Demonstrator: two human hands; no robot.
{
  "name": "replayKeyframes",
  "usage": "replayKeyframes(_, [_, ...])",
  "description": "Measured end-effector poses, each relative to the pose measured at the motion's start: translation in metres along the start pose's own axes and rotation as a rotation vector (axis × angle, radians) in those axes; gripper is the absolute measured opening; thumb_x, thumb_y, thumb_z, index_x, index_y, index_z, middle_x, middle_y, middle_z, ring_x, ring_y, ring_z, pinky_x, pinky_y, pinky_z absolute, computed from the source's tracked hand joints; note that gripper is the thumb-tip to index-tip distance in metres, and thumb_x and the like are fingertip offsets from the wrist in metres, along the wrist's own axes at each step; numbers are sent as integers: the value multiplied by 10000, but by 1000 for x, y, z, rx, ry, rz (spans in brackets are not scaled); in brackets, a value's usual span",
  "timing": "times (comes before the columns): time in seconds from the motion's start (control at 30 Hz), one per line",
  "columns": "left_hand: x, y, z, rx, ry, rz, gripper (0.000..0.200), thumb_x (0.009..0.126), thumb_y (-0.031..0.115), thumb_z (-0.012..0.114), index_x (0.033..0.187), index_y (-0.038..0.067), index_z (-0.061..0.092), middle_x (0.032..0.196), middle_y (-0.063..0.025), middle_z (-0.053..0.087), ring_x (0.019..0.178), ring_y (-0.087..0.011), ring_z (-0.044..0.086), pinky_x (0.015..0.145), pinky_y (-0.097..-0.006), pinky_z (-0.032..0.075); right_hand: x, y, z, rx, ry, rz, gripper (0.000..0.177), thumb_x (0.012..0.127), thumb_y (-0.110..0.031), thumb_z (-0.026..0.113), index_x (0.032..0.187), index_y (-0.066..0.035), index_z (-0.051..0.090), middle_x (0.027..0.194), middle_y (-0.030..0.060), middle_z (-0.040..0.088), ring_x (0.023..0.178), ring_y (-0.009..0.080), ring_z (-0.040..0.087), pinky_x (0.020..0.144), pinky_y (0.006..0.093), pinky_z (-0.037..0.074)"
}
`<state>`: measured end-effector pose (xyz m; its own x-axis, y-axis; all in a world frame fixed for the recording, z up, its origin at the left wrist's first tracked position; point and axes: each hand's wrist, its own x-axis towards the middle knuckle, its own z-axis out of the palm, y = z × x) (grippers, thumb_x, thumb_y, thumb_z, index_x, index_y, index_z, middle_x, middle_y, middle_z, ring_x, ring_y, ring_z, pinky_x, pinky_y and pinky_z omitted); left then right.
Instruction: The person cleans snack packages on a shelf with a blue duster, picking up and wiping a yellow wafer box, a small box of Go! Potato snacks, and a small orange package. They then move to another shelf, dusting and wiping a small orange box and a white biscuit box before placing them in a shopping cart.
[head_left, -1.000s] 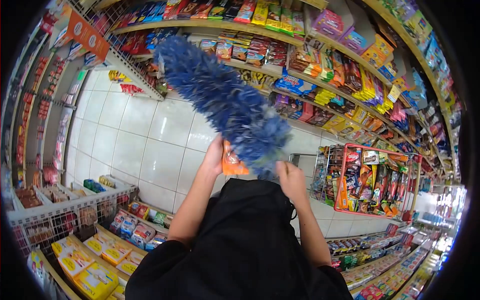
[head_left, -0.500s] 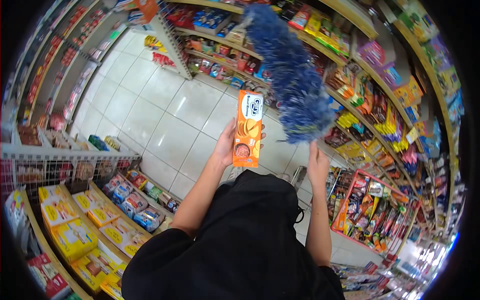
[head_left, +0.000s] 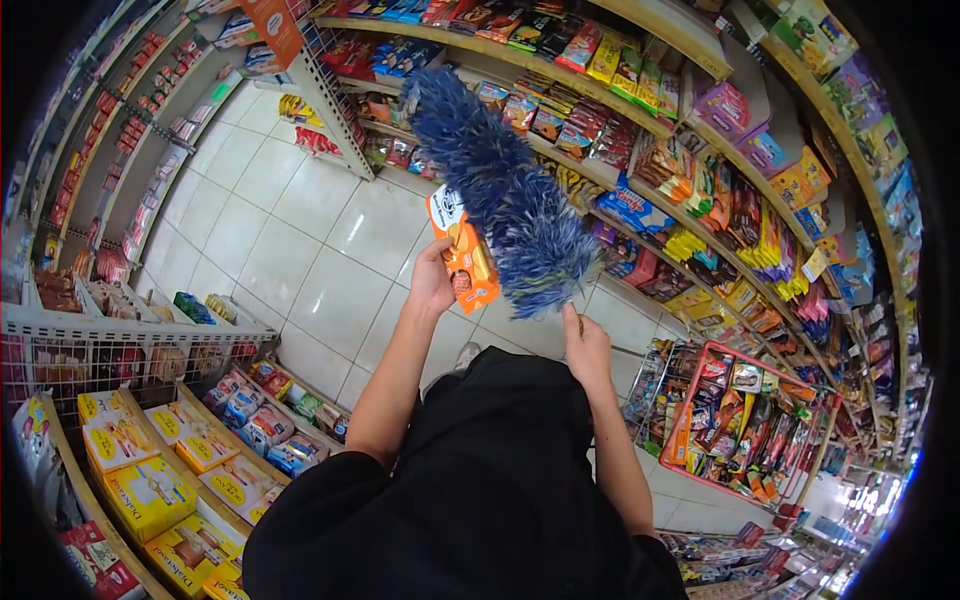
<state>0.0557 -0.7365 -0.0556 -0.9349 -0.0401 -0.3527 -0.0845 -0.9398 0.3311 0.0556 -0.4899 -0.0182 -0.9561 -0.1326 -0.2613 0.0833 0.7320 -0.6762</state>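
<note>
In my left hand (head_left: 434,280) is an orange and white biscuit packet (head_left: 470,265), tilted, with my thumb across its front. My right hand (head_left: 588,348) is closed round the handle end of a fluffy blue duster (head_left: 500,180). The duster's head slants up and to the left from that hand. Its blue fibres overlap the right edge of the packet and hide part of it. Both things are held over the tiled floor, in front of my body.
Snack shelves (head_left: 590,85) curve along the top and right. A red-rimmed basket (head_left: 668,462) full of packets stands at the lower right. Yellow boxes (head_left: 150,495) line a shelf at the lower left, below a white wire rack (head_left: 140,325). White floor tiles (head_left: 290,230) lie between the shelves.
The duster has swung left and down, from beside the packet to across its right edge. My left hand has moved left, and the packet has tilted and turned.
</note>
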Motion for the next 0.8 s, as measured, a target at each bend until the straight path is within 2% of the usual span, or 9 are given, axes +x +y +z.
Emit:
replayKeyframes(0.07, [7, 1, -17, -71, -148, -98, 304, 897, 322, 426, 987, 49, 526, 875, -130, 588, 782, -280, 605, 800, -437, 496, 1, -5, -3, 21, -95, -5, 574, 887, -509, 401, 760, 19, 590, 678, 233, 579, 712, 399, 582, 637, 424, 433])
replayKeyframes(0.1, [16, 1, -27, -200, -508, -196, 400, 905, 368, 423, 1108, 37, 519, 950, -139, 610, 863, -285, 599, 809, -403, 492, 1, -9, -5, 33, -140, -7, 574, 889, -508, 396, 765, 17, 593, 685, 234, 583, 719, 403, 583, 646, 429, 436])
replayKeyframes(0.2, [21, -16, -7, -112, 48, -81, 474, 897, 438, 420, 1132, 39, 521, 1029, -135, 601, 925, -290, 585, 838, -408, 482, -3, -23, -4, -19, -196, -85, 567, 892, -504, 392, 788, 9, 609, 719, 237, 597, 741, 414, 584, 675, 448, 444])
replayKeyframes(0.27, [44, -17, -33, -206, -283, 39, 463, 920, 389, 367, 1181, 31, 501, 1165, -148, 551, 1034, -309, 542, 888, -440, 454, -8, -32, -3, -66, -239, -121, 571, 890, -508, 392, 810, 10, 619, 745, 247, 602, 753, 419, 583, 697, 461, 452])
replayKeyframes(0.3, [47, -13, -44, -203, -293, 44, 462, 921, 384, 363, 1184, 29, 499, 1168, -149, 549, 1039, -311, 538, 895, -443, 447, -13, -37, -4, -76, -211, -148, 515, 888, -462, 448, 775, 15, 605, 697, 246, 584, 690, 409, 582, 633, 438, 450])
replayKeyframes(0.43, [14, -2, -73, -92, -69, 50, 458, 924, 362, 348, 1199, 24, 489, 1181, -153, 542, 1059, -322, 525, 924, -457, 421, -23, -50, -8, -198, -188, -204, 514, 887, -461, 449, 758, 10, 608, 664, 237, 588, 666, 411, 580, 631, 470, 453])
replayKeyframes(0.6, [-24, -20, -79, -380, -255, -70, 488, 917, 362, 334, 1234, 13, 461, 1230, -160, 509, 1112, -336, 487, 983, -477, 357, -21, -54, -1, -175, -150, -218, 526, 890, -465, 441, 727, 9, 601, 618, 221, 583, 618, 404, 578, 605, 475, 459])
replayKeyframes(0.63, [-23, -19, -97, -271, -295, 12, 535, 908, 394, 341, 1256, -1, 435, 1264, -155, 484, 1134, -336, 471, 1005, -476, 329, -24, -55, -2, -176, -162, -225, 531, 892, -471, 430, 742, 8, 604, 622, 219, 588, 623, 401, 583, 614, 472, 462])
replayKeyframes(0.8, [-32, 27, -49, -228, -29, 227, 564, 898, 443, 336, 1283, 39, 418, 1268, -154, 481, 1163, -351, 449, 978, -512, 348, -38, -66, -14, -186, -275, -299, 510, 886, -470, 450, 746, -3, 600, 595, 212, 579, 591, 396, 577, 596, 468, 465])
